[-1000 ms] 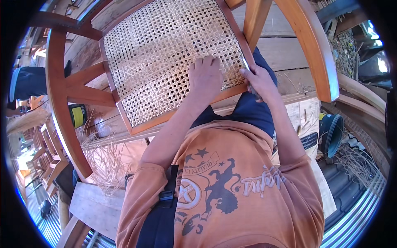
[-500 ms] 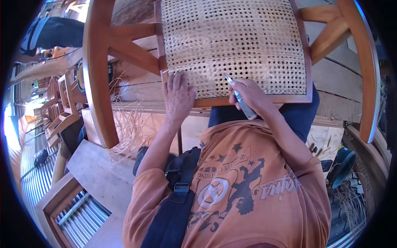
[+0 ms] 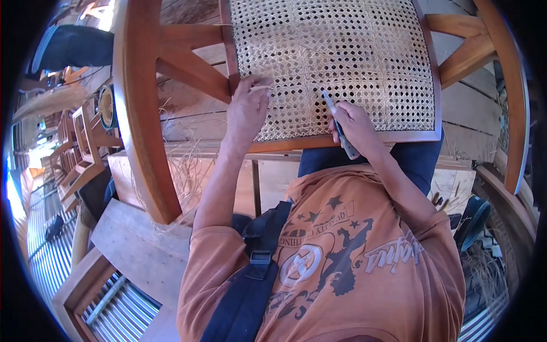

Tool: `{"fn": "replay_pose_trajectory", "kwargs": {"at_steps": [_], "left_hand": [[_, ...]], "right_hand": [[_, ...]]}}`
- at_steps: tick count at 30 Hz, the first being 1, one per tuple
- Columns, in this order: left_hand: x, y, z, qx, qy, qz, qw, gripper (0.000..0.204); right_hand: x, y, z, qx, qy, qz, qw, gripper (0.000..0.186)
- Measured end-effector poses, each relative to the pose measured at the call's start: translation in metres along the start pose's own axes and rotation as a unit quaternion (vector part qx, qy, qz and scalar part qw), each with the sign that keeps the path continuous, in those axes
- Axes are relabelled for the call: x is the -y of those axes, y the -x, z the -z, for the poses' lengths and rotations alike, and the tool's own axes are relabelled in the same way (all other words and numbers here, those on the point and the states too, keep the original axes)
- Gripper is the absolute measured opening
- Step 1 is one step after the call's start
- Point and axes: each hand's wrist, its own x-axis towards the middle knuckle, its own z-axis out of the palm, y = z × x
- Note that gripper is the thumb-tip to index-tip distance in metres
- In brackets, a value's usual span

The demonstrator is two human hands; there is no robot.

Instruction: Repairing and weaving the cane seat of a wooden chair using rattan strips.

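A wooden chair frame holds a woven cane panel (image 3: 342,54) over my lap, its open mesh facing up. My left hand (image 3: 248,114) is at the panel's near left corner, fingers bent in a pinch. A thin pale cane strand (image 3: 261,87) shows at its fingertips, partly blurred. My right hand (image 3: 354,126) grips a knife (image 3: 340,128) with a greyish handle. Its narrow metal tip points away from me, over the near middle of the mesh.
Curved wooden chair legs (image 3: 139,114) rise on both sides of the panel. Loose cane fibres (image 3: 191,176) hang by the left leg. Further left stand more wooden frames (image 3: 85,148), with a person's dark-clad leg (image 3: 77,48) beyond. A plank (image 3: 142,239) lies at lower left.
My left hand has lifted from lying flat on the panel's corner into a pinch, a little farther away. My right hand and knife have shifted slightly right in view, as has the panel.
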Motion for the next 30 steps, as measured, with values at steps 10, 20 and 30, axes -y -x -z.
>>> {"fn": "replay_pose_trajectory", "kwargs": {"at_steps": [10,20,30], "left_hand": [[0.014,-0.051,0.008,0.378,0.244,0.123,0.885,0.024],[0.017,-0.023,-0.002,0.158,0.115,-0.162,0.967,0.011],[0.017,-0.019,-0.022,0.042,0.099,-0.245,0.964,0.008]], "right_hand": [[-0.02,0.013,-0.002,-0.068,-0.071,0.094,0.991,0.02],[-0.015,0.012,0.003,-0.109,-0.046,0.116,0.986,0.018],[-0.001,0.04,0.169,-0.356,-0.03,-0.081,0.931,0.022]]}}
